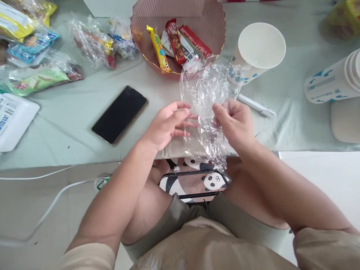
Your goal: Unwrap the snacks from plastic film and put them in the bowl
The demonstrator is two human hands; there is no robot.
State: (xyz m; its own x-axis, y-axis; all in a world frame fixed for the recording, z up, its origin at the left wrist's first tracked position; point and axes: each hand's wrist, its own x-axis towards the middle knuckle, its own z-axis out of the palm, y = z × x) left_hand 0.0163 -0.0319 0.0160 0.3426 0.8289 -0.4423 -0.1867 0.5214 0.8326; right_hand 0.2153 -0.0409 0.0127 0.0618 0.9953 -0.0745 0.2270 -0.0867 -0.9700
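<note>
A crumpled clear plastic bag (206, 90) hangs over the table's front edge, its upper part in front of the bowl. My right hand (236, 120) is closed on the bag's right side, thumb pressed against the fingers. At its left side my left hand (173, 125) has its fingers spread, some of them behind or against the film. Beyond the bag stands a ribbed pink bowl (140, 41) with a gold rim, holding several wrapped snacks, among them a yellow packet (159, 48) and a red packet (176, 41).
A black phone (120, 114) lies left of my hands. To the right are a paper cup (261, 47), a white cutter-like strip (256, 105) and stacked paper cups (332, 78). Bagged snacks (36, 80) crowd the far left. A panda-print box (194, 182) is between my legs, below the edge.
</note>
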